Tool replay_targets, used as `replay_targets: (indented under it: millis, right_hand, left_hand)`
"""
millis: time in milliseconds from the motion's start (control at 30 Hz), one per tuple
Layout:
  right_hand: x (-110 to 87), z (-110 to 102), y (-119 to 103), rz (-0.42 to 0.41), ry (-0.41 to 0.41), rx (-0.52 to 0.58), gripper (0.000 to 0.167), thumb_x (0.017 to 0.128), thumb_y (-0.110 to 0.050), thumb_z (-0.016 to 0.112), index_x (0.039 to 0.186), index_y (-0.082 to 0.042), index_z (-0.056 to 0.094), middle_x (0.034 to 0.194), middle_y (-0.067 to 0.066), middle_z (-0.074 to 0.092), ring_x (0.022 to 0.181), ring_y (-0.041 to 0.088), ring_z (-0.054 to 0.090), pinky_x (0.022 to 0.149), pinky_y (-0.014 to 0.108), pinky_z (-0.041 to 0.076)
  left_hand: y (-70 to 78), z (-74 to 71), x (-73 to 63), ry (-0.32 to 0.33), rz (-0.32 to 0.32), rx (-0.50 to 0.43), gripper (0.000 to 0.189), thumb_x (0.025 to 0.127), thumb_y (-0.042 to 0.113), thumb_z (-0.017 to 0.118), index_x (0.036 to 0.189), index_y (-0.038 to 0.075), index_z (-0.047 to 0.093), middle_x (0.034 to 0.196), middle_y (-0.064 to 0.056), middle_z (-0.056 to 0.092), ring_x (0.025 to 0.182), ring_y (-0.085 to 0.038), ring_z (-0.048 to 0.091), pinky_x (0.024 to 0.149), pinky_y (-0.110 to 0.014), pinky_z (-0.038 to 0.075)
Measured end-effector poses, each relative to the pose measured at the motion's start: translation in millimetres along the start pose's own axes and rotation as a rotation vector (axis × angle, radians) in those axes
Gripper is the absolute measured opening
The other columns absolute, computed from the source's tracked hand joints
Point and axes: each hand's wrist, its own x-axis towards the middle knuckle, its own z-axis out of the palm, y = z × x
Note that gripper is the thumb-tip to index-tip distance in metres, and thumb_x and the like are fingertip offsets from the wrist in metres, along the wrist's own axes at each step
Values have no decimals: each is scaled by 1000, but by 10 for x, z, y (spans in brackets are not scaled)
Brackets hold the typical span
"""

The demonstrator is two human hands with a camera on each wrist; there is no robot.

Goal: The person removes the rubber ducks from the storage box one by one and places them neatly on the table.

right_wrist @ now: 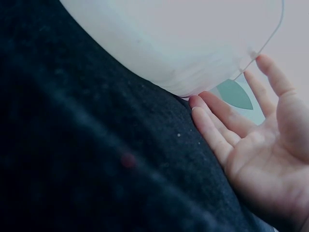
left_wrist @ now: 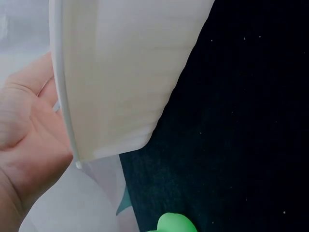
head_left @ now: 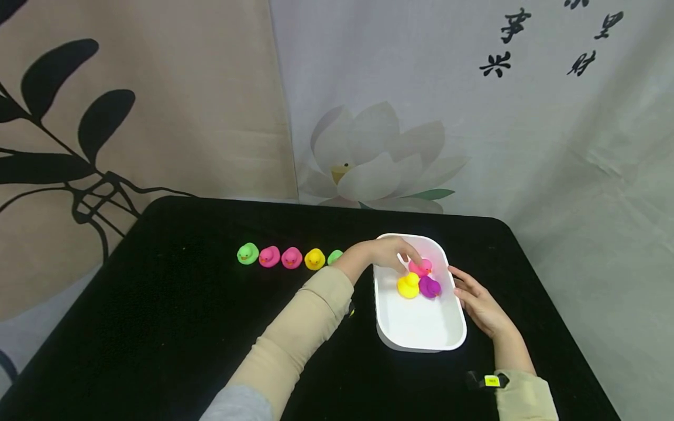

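Observation:
My left hand [head_left: 392,252] reaches over the left rim of a white plastic bin [head_left: 421,324], its fingertips and thumb at a pink rubber duck [head_left: 423,268] inside. A yellow duck [head_left: 408,286] and a purple duck [head_left: 430,287] sit beside that duck. In the left wrist view the palm [left_wrist: 34,135] shows beyond the bin's side wall [left_wrist: 116,87], which hides the fingertips. My right hand [head_left: 485,310] rests against the bin's right side with fingers extended. The right wrist view shows its fingertips [right_wrist: 195,101] touching the lower wall.
Left of the bin, a row of ducks runs along the black table [head_left: 174,327]: green [head_left: 247,254], two pink [head_left: 270,256], yellow [head_left: 315,259], and another green [head_left: 334,256] partly behind the left forearm. A printed curtain [head_left: 210,105] hangs behind the table.

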Motion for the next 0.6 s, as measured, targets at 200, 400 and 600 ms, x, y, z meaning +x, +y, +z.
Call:
replay_targets:
  millis: [200,400,600]
  right_hand:
    - [-8,-16,-2,-12,-11,15,55,100,-18,50,149,-6,27,143,32,30,105,7,59,84,30,50]
    - [-6,-17,-7,-15,-22,24,55,100,-18,50,149,-6,26,144,32,29,105,8,59,84,30,50]
    - [-9,-15,-2,-18,-14,18,56,100,-18,51,149,-7,27,144,32,30,105,8,59,84,30,51]
  left_hand:
    - [-11,49,58,-14,-52,25,37,89,6,62,123,20,67,118,9,63,110,-16,50,87,-27,43]
    - [-21,91,80,-6,-95,-2,35,87,7,67,118,23,70,110,12,63,105,-14,50,82,-25,45]
    - [-27,124,89,-1,-80,18,32,87,9,69,117,22,71,105,13,63,101,-12,51,76,-21,47]
